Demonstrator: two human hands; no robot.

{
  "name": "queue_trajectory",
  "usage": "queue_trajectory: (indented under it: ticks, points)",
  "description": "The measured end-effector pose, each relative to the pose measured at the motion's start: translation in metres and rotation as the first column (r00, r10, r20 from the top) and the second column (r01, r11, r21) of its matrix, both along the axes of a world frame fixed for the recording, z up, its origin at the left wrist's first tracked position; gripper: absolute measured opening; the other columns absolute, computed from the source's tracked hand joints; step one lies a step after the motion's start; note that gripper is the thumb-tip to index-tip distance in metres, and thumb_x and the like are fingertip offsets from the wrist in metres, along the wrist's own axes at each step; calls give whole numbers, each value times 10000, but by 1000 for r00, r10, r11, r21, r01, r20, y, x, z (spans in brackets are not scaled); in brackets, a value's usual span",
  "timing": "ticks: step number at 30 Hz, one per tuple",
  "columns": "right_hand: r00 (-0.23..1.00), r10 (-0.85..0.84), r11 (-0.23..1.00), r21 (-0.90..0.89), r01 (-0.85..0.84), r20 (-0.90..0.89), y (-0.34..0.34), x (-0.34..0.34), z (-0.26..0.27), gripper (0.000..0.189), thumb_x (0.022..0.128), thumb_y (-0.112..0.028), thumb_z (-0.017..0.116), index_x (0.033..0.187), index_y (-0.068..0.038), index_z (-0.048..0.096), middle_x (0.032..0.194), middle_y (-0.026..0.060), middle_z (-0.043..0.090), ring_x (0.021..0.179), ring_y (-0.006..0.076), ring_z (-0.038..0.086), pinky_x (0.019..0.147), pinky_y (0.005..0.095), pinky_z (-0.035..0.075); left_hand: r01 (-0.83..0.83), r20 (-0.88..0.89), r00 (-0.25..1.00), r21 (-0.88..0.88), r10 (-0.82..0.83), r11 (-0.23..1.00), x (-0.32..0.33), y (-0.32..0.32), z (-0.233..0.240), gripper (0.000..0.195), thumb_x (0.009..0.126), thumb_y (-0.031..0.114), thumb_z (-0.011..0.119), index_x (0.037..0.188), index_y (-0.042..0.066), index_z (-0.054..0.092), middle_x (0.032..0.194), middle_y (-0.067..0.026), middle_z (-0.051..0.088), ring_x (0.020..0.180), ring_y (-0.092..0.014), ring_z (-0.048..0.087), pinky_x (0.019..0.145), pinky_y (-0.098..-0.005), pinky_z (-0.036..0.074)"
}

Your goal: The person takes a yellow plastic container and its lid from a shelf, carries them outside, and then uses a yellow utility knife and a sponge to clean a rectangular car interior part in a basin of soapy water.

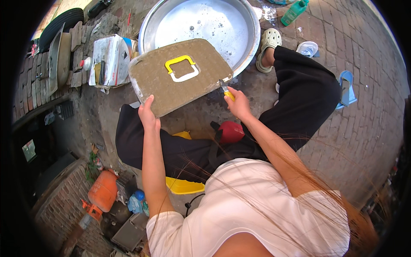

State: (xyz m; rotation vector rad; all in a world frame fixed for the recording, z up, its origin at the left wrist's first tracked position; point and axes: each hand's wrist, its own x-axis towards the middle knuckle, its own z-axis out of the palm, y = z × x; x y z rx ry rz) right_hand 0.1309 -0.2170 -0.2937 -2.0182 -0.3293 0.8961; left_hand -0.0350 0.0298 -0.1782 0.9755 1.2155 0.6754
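A flat rectangular lid with rounded corners, coated in brown grime, is tilted across the near rim of a large metal basin. Its folding handle is part yellow, part white. My left hand grips the lid's near-left corner, thumb on top. In my right hand is a small yellow-handled tool, apparently a utility knife or scraper. The tool's tip meets the lid's right corner, where a pale patch shows. Cloudy water with foam bubbles fills the basin beyond the lid.
A worn cardboard box stands left of the basin, near a tire. To the right are a green bottle and a blue dustpan-like object. An orange gas cylinder is at lower left. A red item lies between my legs.
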Motion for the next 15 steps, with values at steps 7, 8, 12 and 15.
queue_trajectory:
  ticks: [7,8,12,15]
  points:
    - [968,-140,990,-15,140,-206,4,-1,1,323,868,-237,623,1030,42,603,839,155,634,559,190,643,595,343,503,33,-10,999,-5,-33,999,-2,-2,2,298,841,72,611,1115,-28,553,1048,-95,626,932,-194,614,823,-315,478]
    - [966,-132,991,-39,126,-223,4,4,-1,310,871,-240,621,985,46,597,802,149,637,557,188,645,591,343,502,41,-8,999,-7,-41,999,-1,-2,2,296,844,72,609,1117,-28,552,1049,-94,626,933,-193,614,823,-314,478]
    - [974,-31,998,-68,16,-223,3,21,3,287,877,-252,611,859,33,583,672,112,635,552,179,646,554,340,496,49,-11,999,3,-49,999,-2,-1,1,295,847,72,608,1118,-30,551,1053,-92,626,934,-189,614,823,-311,477]
    - [981,35,999,-17,-39,-191,11,11,11,260,879,-238,607,874,22,591,671,95,636,545,175,640,516,330,491,30,4,1000,-1,-30,1000,2,-3,4,294,846,72,610,1114,-31,552,1050,-89,627,929,-187,614,824,-309,476]
